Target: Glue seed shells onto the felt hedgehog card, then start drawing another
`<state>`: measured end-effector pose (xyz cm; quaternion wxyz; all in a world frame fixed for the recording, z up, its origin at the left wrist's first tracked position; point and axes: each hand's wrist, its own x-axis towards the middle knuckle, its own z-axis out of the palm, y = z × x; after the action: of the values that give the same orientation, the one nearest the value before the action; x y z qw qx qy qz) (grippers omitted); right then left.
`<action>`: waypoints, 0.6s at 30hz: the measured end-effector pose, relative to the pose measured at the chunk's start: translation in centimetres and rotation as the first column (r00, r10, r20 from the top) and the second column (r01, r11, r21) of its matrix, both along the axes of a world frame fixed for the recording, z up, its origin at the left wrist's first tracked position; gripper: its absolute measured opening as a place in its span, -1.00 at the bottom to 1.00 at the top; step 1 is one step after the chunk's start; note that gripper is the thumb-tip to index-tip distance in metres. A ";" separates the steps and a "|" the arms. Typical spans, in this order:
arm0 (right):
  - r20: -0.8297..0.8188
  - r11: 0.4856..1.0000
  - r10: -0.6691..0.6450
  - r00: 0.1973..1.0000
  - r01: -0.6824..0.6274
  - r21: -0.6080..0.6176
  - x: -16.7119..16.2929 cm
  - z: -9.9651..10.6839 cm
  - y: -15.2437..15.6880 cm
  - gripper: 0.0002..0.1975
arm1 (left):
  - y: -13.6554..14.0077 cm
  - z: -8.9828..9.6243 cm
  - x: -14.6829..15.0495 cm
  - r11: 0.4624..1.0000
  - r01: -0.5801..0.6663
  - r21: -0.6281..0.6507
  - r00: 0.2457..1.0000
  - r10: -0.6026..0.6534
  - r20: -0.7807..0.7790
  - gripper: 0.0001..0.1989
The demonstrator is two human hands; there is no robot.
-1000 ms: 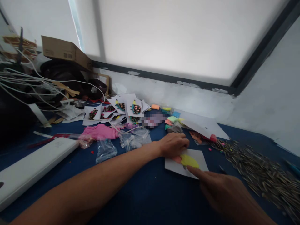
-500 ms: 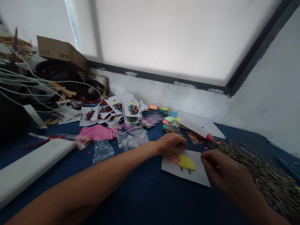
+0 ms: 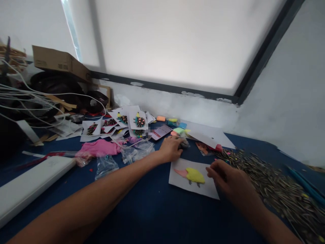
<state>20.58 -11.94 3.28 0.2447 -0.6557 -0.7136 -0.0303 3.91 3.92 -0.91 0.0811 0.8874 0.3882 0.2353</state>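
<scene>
A white paper card [image 3: 175,181] lies on the blue table, bearing a flat yellow clay body [image 3: 195,175] with a pink pointed snout [image 3: 180,173] and two dark legs below. Beyond the card's upper left corner, my left hand [image 3: 170,149] reaches to a dark lump in clear wrap [image 3: 185,142]; its fingers touch the wrap, with the thumb held apart. My right hand [image 3: 224,174] is over the card's right edge, thumb and forefinger drawn together. What sits between those fingertips, if anything, is too small to make out.
Striped seeds [image 3: 274,186] are heaped at right. Several cards with seed-covered figures [image 3: 139,120] lie behind, beside a phone [image 3: 161,132] and coloured clay packs [image 3: 179,130]. Pink clay [image 3: 98,148], clear bags [image 3: 106,166] and a long white box [image 3: 38,183] occupy the left.
My left hand has moved from above the card back to the dark wrapped lump, uncovering the pink snout. My right hand remains by the card's right edge. The view has shifted slightly.
</scene>
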 end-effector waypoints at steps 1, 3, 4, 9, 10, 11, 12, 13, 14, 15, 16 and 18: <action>-0.018 1.000 -0.002 1.000 0.002 0.001 0.0 0.0 0.0 -0.74 | 0.0 -0.1 0.0 1.000 0.014 -0.007 1.000 -0.014 -0.022 -0.56; -0.065 1.000 -0.001 0.998 0.001 0.003 0.0 -0.1 0.1 -0.77 | 0.1 -0.2 -0.1 1.000 0.023 0.006 1.000 -0.023 -0.009 -0.59; -0.095 1.000 0.000 0.995 0.000 0.000 0.1 -0.1 0.1 -0.79 | 0.1 -0.2 0.0 0.999 0.023 0.022 0.999 -0.024 0.026 -0.59; -0.322 0.997 -0.006 0.947 -0.017 -0.069 0.1 -0.4 0.2 -0.77 | 0.2 -0.2 0.3 0.989 0.111 0.102 0.935 -0.139 0.325 -0.56; -0.361 0.997 -0.015 0.932 -0.012 -0.072 0.1 -0.5 0.2 -0.76 | 0.2 -0.2 0.5 0.984 0.147 0.103 0.909 -0.175 0.378 -0.54; -0.392 0.998 -0.028 0.920 0.001 -0.068 0.1 -0.4 0.3 -0.74 | 0.1 -0.2 0.6 0.977 0.187 0.099 0.883 -0.211 0.420 -0.50; -0.415 0.998 -0.041 0.909 0.016 -0.064 0.2 -0.4 0.4 -0.72 | 0.0 -0.2 0.8 0.968 0.230 0.095 0.858 -0.248 0.449 -0.45; -0.437 0.998 -0.056 0.898 0.032 -0.063 0.3 -0.4 0.5 -0.70 | -0.1 -0.1 0.9 0.957 0.274 0.093 0.839 -0.285 0.464 -0.41; -0.461 0.997 -0.071 0.884 0.048 -0.062 0.4 -0.3 0.5 -0.68 | -0.4 0.1 1.1 0.945 0.315 0.091 0.823 -0.319 0.470 -0.37; -0.488 0.996 -0.088 0.868 0.064 -0.064 0.5 -0.2 0.6 -0.66 | -0.6 0.3 1.2 0.931 0.353 0.092 0.808 -0.353 0.471 -0.35; -0.514 0.995 -0.103 0.852 0.078 -0.070 0.6 -0.1 0.7 -0.65 | -0.9 0.5 1.4 0.916 0.390 0.090 0.794 -0.384 0.471 -0.35; -0.559 0.992 -0.127 0.819 0.095 -0.087 0.8 0.2 0.9 -0.62 | -1.6 1.0 1.7 0.881 0.466 0.089 0.757 -0.449 0.475 -0.40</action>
<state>21.41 -11.09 3.44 0.4241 -0.6822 -0.5708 0.1700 5.57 2.29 0.10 0.2451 0.8663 0.1312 0.4150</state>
